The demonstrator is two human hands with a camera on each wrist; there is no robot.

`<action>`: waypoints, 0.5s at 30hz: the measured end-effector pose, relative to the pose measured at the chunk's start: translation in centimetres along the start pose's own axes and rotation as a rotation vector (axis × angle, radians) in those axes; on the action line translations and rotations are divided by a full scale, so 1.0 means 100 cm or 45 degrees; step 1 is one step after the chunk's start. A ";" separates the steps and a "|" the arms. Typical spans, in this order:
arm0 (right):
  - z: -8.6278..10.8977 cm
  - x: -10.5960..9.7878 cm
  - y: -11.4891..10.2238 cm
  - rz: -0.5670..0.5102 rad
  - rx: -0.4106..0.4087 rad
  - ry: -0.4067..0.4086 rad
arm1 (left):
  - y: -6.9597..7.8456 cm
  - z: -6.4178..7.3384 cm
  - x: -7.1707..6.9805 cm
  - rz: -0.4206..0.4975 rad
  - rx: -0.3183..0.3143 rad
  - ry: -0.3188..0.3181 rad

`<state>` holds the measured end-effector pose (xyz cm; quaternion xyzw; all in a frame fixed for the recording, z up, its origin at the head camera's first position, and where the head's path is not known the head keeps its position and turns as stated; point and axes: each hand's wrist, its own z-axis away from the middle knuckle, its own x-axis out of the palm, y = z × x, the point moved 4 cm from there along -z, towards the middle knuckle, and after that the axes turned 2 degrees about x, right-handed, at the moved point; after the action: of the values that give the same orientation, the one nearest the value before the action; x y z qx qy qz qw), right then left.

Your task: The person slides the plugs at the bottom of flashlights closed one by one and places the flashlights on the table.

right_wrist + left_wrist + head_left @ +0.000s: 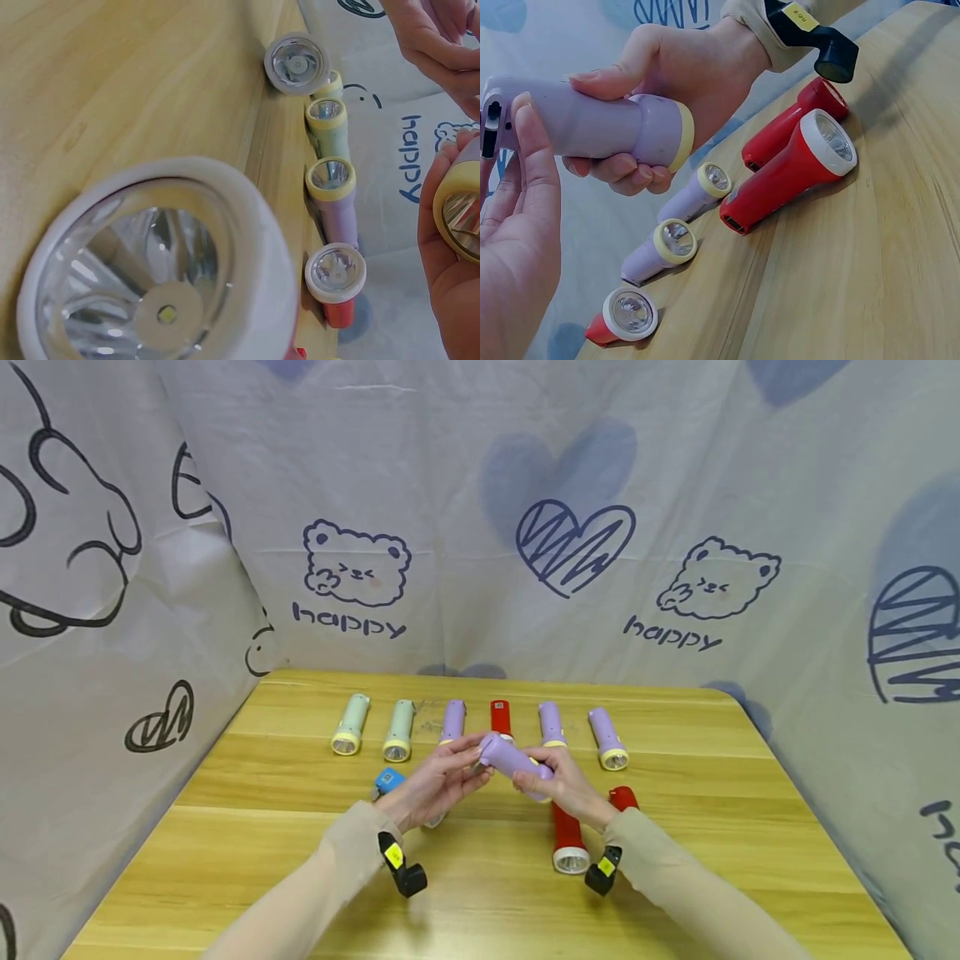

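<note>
A purple flashlight point(510, 757) with a yellow head rim is held above the table, tilted, between both hands. My right hand point(566, 781) grips its body near the head, thumb on one side and fingers round the other. At the tail end, my left hand point(438, 781) pinches it between thumb and fingers. A dark slot shows in that tail, right beside the left thumb, in the left wrist view. Below the right hand lies a red flashlight point(567, 837) with a white rim. Partly hidden behind the left hand is a blue flashlight point(389, 779).
Across the back lie two light green flashlights point(351, 725), several purple flashlights point(606, 739) and a red flashlight point(500, 714). Another red flashlight point(623, 796) is partly covered by the right forearm. Printed cloth point(465, 568) hangs behind the wooden table point(225, 827) and along its sides.
</note>
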<state>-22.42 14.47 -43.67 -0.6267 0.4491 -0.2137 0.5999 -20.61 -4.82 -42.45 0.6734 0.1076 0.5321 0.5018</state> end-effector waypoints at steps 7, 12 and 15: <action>0.001 0.000 -0.003 0.005 0.014 0.002 | 0.001 0.000 0.000 0.029 -0.034 0.006; 0.001 0.000 -0.004 0.046 -0.004 0.024 | 0.002 -0.001 0.002 -0.019 -0.054 0.029; 0.001 0.002 -0.004 0.103 -0.017 0.037 | 0.002 -0.002 0.001 -0.075 -0.046 0.083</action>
<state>-22.08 14.34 -43.39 -0.6087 0.4841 -0.1954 0.5974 -20.77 -4.71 -42.23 0.6430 0.1340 0.5407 0.5256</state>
